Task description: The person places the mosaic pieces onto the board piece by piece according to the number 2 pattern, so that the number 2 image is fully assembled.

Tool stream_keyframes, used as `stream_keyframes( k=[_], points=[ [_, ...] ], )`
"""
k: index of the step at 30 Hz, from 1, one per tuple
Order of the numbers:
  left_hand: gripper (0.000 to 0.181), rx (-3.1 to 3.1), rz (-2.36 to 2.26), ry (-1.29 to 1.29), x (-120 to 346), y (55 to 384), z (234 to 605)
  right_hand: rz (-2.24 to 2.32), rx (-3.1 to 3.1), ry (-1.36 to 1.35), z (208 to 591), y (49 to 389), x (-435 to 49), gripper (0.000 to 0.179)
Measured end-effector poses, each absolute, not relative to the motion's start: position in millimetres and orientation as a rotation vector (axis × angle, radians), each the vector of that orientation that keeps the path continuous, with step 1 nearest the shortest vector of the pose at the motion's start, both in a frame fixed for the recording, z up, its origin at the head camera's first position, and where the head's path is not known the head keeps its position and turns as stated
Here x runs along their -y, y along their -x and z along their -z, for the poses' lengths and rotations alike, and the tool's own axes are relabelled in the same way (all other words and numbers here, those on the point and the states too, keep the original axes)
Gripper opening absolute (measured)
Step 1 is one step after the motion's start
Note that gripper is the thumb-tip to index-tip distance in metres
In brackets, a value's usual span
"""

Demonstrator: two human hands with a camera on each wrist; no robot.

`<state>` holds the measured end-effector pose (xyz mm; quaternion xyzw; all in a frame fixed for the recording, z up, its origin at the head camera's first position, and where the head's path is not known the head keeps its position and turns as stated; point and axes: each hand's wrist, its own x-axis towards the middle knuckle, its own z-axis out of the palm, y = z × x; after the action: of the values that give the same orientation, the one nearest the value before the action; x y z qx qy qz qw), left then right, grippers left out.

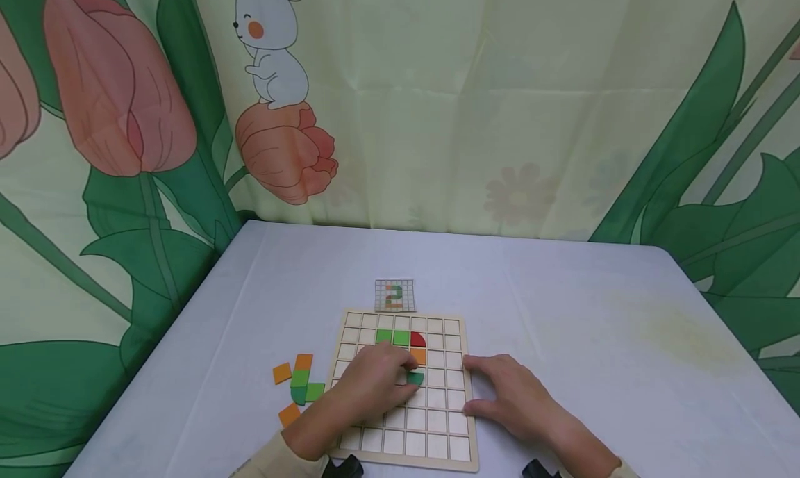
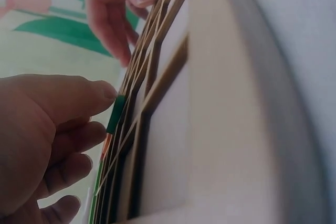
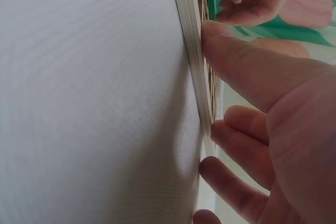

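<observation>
My left hand (image 1: 378, 381) reaches over the wooden grid board (image 1: 470, 422). Thumb and forefinger pinch a dark green tile (image 1: 415, 378) with a rounded corner, low over the middle cells; the left wrist view shows this tile (image 2: 116, 114) edge-on at the thumb tip. Farther up the grid lie two light green squares (image 1: 392, 337), a red rounded tile (image 1: 417, 339) and an orange square (image 1: 418, 356). At the board's right edge, my right hand (image 1: 515, 394) rests thumb and fingertips against the frame, fingers loosely spread. The left hand covers several cells.
Left of the board lie loose tiles: orange squares (image 1: 282, 374), light green squares (image 1: 315, 392) and a dark green rounded one (image 1: 298, 394). A small pattern card (image 1: 395, 295) lies beyond the board's far edge. White cloth (image 1: 562, 304) covers the table, with a printed curtain (image 1: 500, 117) behind.
</observation>
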<state>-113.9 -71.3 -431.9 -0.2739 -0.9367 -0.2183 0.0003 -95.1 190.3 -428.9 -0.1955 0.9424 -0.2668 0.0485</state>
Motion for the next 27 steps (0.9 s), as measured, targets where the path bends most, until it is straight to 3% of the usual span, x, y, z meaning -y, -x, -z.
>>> stream_keyframes(
  k=[27],
  points=[
    [0.01, 2.988, 0.761, 0.84, 68.7, 118.0, 430.9, 0.8, -2.895, 0.585, 430.2, 95.3, -189.7, 0.065]
  ],
)
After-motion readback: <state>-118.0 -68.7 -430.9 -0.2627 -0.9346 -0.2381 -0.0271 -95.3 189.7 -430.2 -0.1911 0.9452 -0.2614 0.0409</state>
